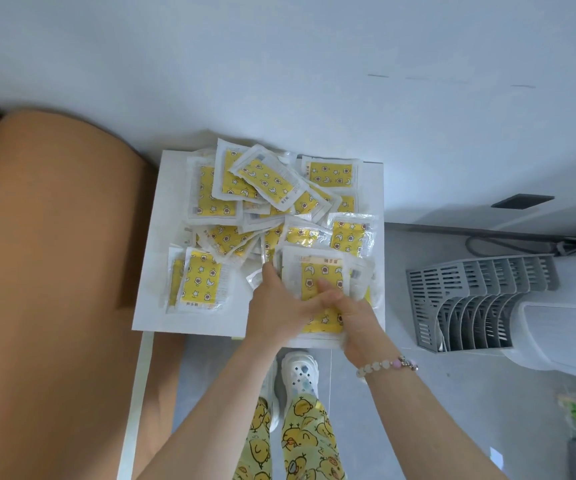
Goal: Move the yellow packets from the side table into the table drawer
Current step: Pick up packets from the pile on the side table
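Observation:
Several yellow packets (266,188) in clear wrappers lie heaped on the small white side table (151,306). At the table's front right corner, a stack of packets (321,271) sits between my two hands. My left hand (276,313) grips the stack's left edge, fingers curled under it. My right hand (352,320), with a bead bracelet on the wrist, holds the right side, its thumb pressed on the top packet. Another packet (200,282) lies flat at the front left. No drawer is in view.
A tan upholstered surface (54,271) runs along the table's left side. A grey slatted rack (473,303) and a white appliance (563,327) stand on the floor to the right. The white wall (279,64) is right behind the table. My feet are below its front edge.

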Available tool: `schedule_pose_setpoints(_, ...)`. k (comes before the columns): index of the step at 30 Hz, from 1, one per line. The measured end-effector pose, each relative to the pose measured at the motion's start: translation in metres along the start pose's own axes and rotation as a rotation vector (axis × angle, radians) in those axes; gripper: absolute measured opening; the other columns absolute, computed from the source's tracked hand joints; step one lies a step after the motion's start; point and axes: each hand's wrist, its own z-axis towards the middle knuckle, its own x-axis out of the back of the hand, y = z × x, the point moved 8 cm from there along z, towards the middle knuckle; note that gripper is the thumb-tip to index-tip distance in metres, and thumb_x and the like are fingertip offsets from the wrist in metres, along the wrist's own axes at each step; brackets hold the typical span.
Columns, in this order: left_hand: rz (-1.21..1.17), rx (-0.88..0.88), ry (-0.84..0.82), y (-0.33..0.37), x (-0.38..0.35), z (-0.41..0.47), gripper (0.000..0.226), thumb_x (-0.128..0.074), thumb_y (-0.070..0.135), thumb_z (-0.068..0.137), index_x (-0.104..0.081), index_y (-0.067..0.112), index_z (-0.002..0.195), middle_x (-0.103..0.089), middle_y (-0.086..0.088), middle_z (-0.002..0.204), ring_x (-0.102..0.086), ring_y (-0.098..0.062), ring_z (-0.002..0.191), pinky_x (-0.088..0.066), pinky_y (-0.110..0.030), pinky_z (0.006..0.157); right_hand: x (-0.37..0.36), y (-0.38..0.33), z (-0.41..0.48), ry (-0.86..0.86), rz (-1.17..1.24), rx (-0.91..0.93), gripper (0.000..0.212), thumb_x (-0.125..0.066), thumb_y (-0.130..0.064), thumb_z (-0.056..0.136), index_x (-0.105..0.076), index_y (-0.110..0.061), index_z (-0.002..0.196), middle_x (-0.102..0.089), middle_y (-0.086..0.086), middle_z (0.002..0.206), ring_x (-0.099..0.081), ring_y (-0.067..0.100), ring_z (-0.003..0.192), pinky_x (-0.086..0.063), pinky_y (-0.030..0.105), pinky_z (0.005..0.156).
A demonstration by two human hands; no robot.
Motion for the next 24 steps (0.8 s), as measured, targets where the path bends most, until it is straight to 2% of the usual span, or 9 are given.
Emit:
schedule_pose_setpoints(2,-0.051,0.004,0.004,0.001,0.008,-0.003,0.086,-0.083,0.064,0.042,-0.041,0.025,0.106,-0.059,0.014,0.095,-0.060,-0.007,0.088,-0.052,-0.028,0.072,-0.002,-0.002,-0.007,-0.006,0.072,-0.014,0.082,-0.085,-0.049,0.037,-0.069,-0.013,0.109,-0.070,0.012,0.109,-0.064,0.030,0.107,-0.043,0.049,0.102)
schedule_pose_setpoints(4,-0.064,-0.009,0.008,0.007,0.017,-0.009,0.078,-0.087,0.052,0.049,-0.041,0.026,0.107,-0.055,0.019,0.093,-0.056,-0.003,0.085,-0.047,-0.019,0.065,-0.002,-0.005,-0.017,-0.011,0.193,-0.058,0.089,-0.082,-0.053,0.040,-0.064,-0.011,0.116,-0.068,0.016,0.111,-0.064,0.035,0.106,-0.045,0.053,0.098)
schedule_pose_setpoints(6,-0.093,-0.005,0.021,0.014,0.027,-0.019,0.068,-0.085,0.047,0.056,-0.044,0.026,0.106,-0.055,0.019,0.094,-0.054,0.002,0.082,-0.041,-0.012,0.058,0.002,-0.015,-0.029,0.009,0.241,-0.051,0.076,-0.081,-0.045,0.047,-0.066,-0.011,0.113,-0.070,0.016,0.108,-0.066,0.035,0.101,-0.048,0.055,0.093)
schedule_pose_setpoints(11,-0.235,0.046,0.046,0.038,0.054,-0.050,0.039,-0.077,0.040,0.072,-0.059,0.022,0.102,-0.067,0.007,0.082,-0.057,-0.005,0.059,-0.041,-0.019,0.050,0.007,-0.052,-0.064,0.026,0.174,-0.023,0.042,-0.081,-0.026,0.066,-0.069,-0.009,0.103,-0.074,0.009,0.096,-0.070,0.028,0.091,-0.057,0.042,0.077)
schedule_pose_setpoints(13,-0.279,0.074,0.026,0.052,0.064,-0.063,0.037,-0.076,0.036,0.075,-0.061,0.018,0.103,-0.068,0.001,0.086,-0.062,-0.016,0.069,-0.048,-0.025,0.056,0.005,-0.072,-0.082,0.015,0.116,-0.010,0.027,-0.079,-0.024,0.071,-0.069,-0.011,0.092,-0.075,0.006,0.087,-0.071,0.024,0.084,-0.056,0.035,0.067)
schedule_pose_setpoints(16,-0.291,0.047,-0.010,0.084,0.081,-0.079,0.037,-0.077,0.030,0.076,-0.065,0.012,0.105,-0.072,-0.010,0.093,-0.068,-0.032,0.088,-0.056,-0.041,0.078,0.009,-0.101,-0.111,0.001,0.006,0.037,0.023,-0.077,-0.024,0.075,-0.069,-0.010,0.091,-0.074,0.008,0.090,-0.070,0.023,0.085,-0.056,0.038,0.078)
schedule_pose_setpoints(19,-0.248,-0.049,-0.090,0.126,0.095,-0.090,0.022,-0.077,0.026,0.077,-0.069,0.012,0.092,-0.073,0.003,0.069,-0.069,-0.013,0.061,-0.051,-0.021,0.049,0.020,-0.130,-0.141,0.045,-0.060,0.083,0.027,-0.078,-0.028,0.074,-0.070,-0.009,0.092,-0.075,0.007,0.090,-0.070,0.023,0.088,-0.053,0.041,0.089)
schedule_pose_setpoints(21,-0.231,-0.104,-0.154,0.153,0.099,-0.098,0.015,-0.077,0.024,0.076,-0.067,0.015,0.082,-0.072,0.005,0.063,-0.068,-0.010,0.054,-0.049,-0.017,0.044,0.023,-0.146,-0.162,0.056,-0.038,0.118,0.027,-0.078,-0.027,0.075,-0.069,-0.009,0.092,-0.075,0.007,0.090,-0.070,0.024,0.090,-0.053,0.042,0.091)
schedule_pose_setpoints(24,-0.204,-0.207,-0.270,0.184,0.095,-0.112,0.012,-0.076,0.024,0.077,-0.069,0.016,0.084,-0.074,0.002,0.075,-0.072,-0.015,0.070,-0.057,-0.029,0.068,0.024,-0.159,-0.189,0.073,0.038,0.196,0.025,-0.077,-0.024,0.076,-0.069,-0.008,0.094,-0.074,0.010,0.098,-0.070,0.026,0.094,-0.052,0.043,0.092)
